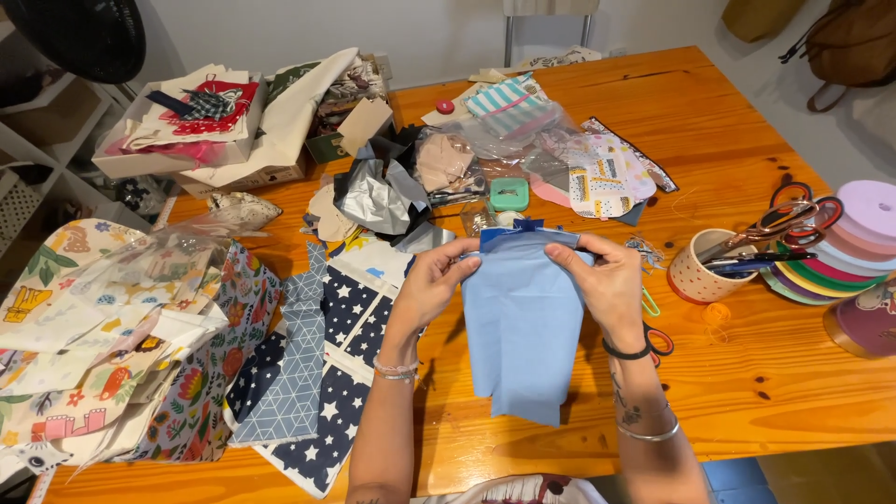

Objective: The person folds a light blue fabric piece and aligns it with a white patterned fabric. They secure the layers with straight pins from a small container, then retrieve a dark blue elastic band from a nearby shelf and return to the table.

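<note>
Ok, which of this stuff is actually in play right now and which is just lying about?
In play:
- light blue fabric piece
- left hand and right hand, pinching its top edge

Lying about:
- star-print navy fabric
- green tin
- cup of scissors and pens
- ribbon spools
- boxes of fabric

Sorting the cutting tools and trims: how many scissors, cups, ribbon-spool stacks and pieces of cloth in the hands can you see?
Scissors in the cup, red-handled: 1
Scissors on the table: 1
Dotted cup: 1
Ribbon-spool stack: 1
Light blue cloth held by both hands: 1
Total: 5
</note>
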